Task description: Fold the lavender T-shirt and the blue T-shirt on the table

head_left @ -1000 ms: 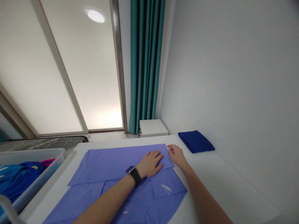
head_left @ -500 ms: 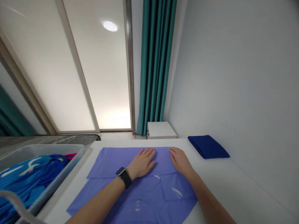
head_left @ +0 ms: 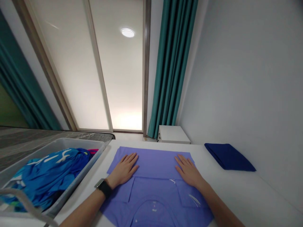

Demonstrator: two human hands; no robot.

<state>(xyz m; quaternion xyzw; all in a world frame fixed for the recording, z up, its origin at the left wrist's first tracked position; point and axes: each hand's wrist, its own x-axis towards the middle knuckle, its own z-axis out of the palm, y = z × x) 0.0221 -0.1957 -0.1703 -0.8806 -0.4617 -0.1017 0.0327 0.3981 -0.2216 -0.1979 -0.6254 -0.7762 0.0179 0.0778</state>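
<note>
A purple T-shirt [head_left: 155,186] lies on the white table [head_left: 236,195], its collar toward me and its far part folded over in a flat band. Small white marks show inside the collar and on the folded sleeve at the right. My left hand [head_left: 124,168], with a black watch [head_left: 103,187] on the wrist, rests flat on the left side of the band, fingers stretched out. On the band's right side my right hand [head_left: 188,170] lies flat too, its fingers a little apart. Neither hand grips the cloth.
To the left stands a clear plastic bin [head_left: 78,143] holding blue clothes [head_left: 54,170]. A folded navy garment [head_left: 229,156] lies at the table's right, near the wall. Beyond the table are a white cabinet [head_left: 174,134] and a green curtain [head_left: 175,63]. A pale curved bar [head_left: 26,201] crosses the lower left.
My left hand has moved left across the shirt, and the hands are now wider apart. The left sleeve part now lies folded inward. The view has turned slightly left.
</note>
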